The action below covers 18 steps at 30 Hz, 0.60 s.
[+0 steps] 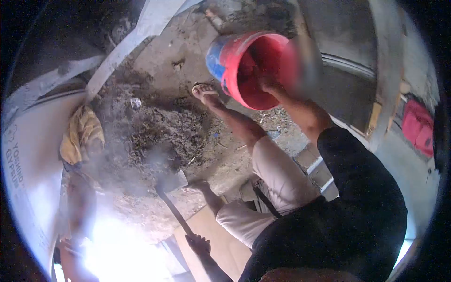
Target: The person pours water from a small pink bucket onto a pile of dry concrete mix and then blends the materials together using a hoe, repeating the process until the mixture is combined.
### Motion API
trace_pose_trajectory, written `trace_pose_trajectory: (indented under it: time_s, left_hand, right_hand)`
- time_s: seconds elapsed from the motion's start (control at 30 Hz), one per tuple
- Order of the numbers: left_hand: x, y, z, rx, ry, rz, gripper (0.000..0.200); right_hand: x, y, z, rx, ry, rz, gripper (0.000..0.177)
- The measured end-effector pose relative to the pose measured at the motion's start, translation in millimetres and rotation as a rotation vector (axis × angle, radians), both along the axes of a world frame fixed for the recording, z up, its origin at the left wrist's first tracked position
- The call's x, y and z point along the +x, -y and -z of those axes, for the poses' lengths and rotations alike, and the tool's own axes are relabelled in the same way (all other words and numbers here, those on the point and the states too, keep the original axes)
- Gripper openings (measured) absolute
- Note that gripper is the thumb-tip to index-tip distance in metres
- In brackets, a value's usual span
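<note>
My left hand (198, 244) is closed around the wooden handle (174, 211) of a long tool, whose blade (177, 180) rests low by the soil near my left foot. My right arm reaches over the rim of a red bucket (230, 66) with a blue lower part. The bucket is tilted, its mouth facing right. My right hand (268, 83) is inside that mouth; its fingers are lost in shadow, so I cannot tell what they hold. A heap of dark, loose soil (162, 124) lies left of my sandalled right foot (205, 90).
Another person's arm (81, 202) shows at the left, under a yellowish cloth (82, 134). A printed gypsum board (28, 160) stands at the left edge. A pale beam (127, 47) crosses the upper left. Bright glare washes out the lower left. A pink bag-like item (417, 126) sits far right.
</note>
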State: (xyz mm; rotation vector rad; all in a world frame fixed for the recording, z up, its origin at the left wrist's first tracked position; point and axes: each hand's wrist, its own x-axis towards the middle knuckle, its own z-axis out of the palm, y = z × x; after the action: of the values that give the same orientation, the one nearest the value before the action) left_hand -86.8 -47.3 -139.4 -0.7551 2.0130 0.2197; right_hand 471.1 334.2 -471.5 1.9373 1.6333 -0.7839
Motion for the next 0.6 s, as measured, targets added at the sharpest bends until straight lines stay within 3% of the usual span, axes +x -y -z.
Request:
trace_pose_trajectory:
  time_s: [0.13,0.23,0.27,0.33,0.37,0.43,0.6]
  left_hand:
    - [-10,48,16,0.061,-0.067,-0.188,0.040]
    - [29,-35,6,-0.039,-0.102,0.290,0.061]
    - [28,-36,7,-0.025,-0.085,0.239,0.068]
    - [21,-33,7,0.010,-0.044,0.144,0.083]
    - [19,-33,9,-0.097,0.012,0.231,0.081]
    - [19,-31,16,-0.235,0.021,0.198,0.080]
    - [41,-62,12,-0.131,-0.032,0.425,0.065]
  right_hand:
    - [-109,46,192,0.238,-0.116,-0.198,0.037]
    - [-181,120,329,0.547,-0.097,-0.373,0.036]
    - [-198,87,266,0.395,-0.077,-0.287,0.038]
    - [-204,68,226,0.275,-0.019,-0.358,0.038]
    - [-203,70,223,0.343,-0.061,-0.375,0.038]
    - [-198,74,230,0.488,-0.148,-0.397,0.038]
    - [-180,83,242,0.522,-0.013,-0.509,0.038]
